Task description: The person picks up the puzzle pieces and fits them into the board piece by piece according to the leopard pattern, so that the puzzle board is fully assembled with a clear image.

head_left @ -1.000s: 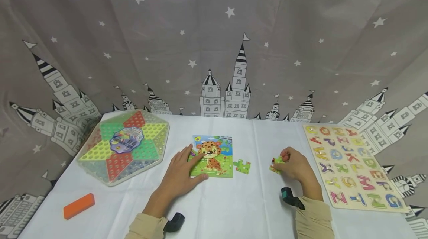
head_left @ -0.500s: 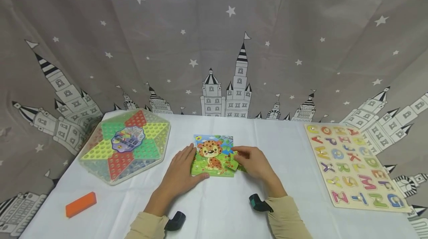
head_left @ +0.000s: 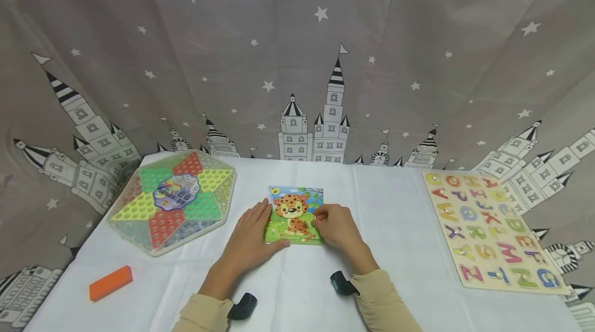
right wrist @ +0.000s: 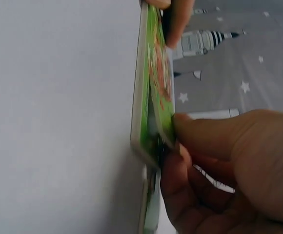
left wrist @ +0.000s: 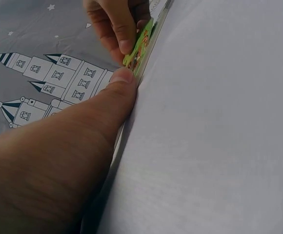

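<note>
A small leopard jigsaw puzzle (head_left: pixel 293 210) lies flat on the white table. At its left edge rests my left hand (head_left: pixel 248 231), fingers extended along the side and thumb by the lower edge. My right hand (head_left: pixel 338 226) is at the right edge, pinching a green puzzle piece (right wrist: pixel 165 117) between thumb and finger. In the right wrist view that piece is tilted, its near end raised off the board's green rim (right wrist: pixel 140 117). Another flat piece (right wrist: pixel 150 209) lies beside the board, under the right hand; the head view hides it.
To the left is a hexagonal Chinese checkers board (head_left: pixel 172 203) in a clear case. An orange block (head_left: pixel 110 283) lies at the front left. A wooden alphabet board (head_left: pixel 492 234) is on the right. Behind the table hangs a grey castle-print curtain (head_left: pixel 232 37).
My right hand has carried the puzzle piece leftward from the right part of the table to the puzzle's right edge. The left hand has stayed in place.
</note>
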{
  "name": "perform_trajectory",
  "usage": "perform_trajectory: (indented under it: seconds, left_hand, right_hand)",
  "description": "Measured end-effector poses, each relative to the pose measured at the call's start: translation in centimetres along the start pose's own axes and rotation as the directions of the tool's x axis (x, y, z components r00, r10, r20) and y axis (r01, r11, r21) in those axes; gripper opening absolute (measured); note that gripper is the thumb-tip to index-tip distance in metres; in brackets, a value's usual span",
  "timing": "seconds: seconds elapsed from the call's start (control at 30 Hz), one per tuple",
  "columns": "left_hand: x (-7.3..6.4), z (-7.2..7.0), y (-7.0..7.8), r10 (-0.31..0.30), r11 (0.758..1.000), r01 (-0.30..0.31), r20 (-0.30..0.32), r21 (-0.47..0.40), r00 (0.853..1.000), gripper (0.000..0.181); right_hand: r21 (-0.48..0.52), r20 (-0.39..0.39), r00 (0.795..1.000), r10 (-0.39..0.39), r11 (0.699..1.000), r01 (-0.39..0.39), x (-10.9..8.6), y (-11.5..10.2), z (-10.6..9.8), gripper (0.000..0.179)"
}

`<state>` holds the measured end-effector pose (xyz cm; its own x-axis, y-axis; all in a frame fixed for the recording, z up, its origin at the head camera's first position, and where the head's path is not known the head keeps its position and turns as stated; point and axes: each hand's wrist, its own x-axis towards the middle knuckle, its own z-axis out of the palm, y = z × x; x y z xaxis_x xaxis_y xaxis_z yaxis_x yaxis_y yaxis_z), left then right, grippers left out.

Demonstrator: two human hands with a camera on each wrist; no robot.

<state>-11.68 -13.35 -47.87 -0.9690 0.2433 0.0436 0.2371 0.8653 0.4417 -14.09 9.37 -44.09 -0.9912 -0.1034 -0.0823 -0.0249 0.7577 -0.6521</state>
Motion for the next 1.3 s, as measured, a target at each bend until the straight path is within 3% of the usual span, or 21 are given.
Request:
perform_trajectory:
  seconds: [0.33,0.5,0.73,0.93,1.0,1.17,1.3]
  left_hand:
    - [-0.1,-0.2,0.1,0.005,1.000,-0.005,0.003,0.008,1.000,0.105]
    - [-0.2,-0.3,0.0,0.010,1.000,-0.010,-0.009,0.003,1.000,0.104]
    - [-0.3,-0.1,-0.1,0.020,1.000,-0.020,-0.030,-0.006,0.999,0.105]
    - [-0.3,-0.1,-0.1,0.008,1.000,-0.008,-0.018,0.002,1.000,0.105]
    - [-0.3,-0.1,-0.1,0.006,1.000,-0.006,-0.015,-0.003,1.000,0.105]
    - [-0.2,-0.1,0.0,0.004,1.000,-0.004,-0.013,-0.014,1.000,0.104]
    - [-0.1,-0.2,0.0,0.007,1.000,-0.007,-0.012,-0.006,1.000,0.104]
  right_hand:
    - [-0.106,-0.073,0.997,-0.008,0.994,0.000,-0.3,-1.4,1.1,0.024]
    - [-0.092,-0.058,0.998,-0.014,0.996,0.009,-0.4,-1.2,1.2,0.027]
    - [-0.077,-0.004,1.000,0.020,0.997,-0.020,-0.3,2.1,-2.2,0.037]
    - [-0.090,0.132,0.991,-0.005,0.996,0.017,-0.8,5.0,-4.8,0.061]
    - [-0.081,0.144,0.989,-0.017,0.996,0.029,-1.0,5.2,-4.8,0.058]
    - [-0.094,0.121,0.992,-0.027,0.995,0.039,-1.3,4.8,-4.4,0.032]
    - [-0.146,0.122,0.993,0.006,0.989,0.012,-1.4,4.5,-4.4,0.030]
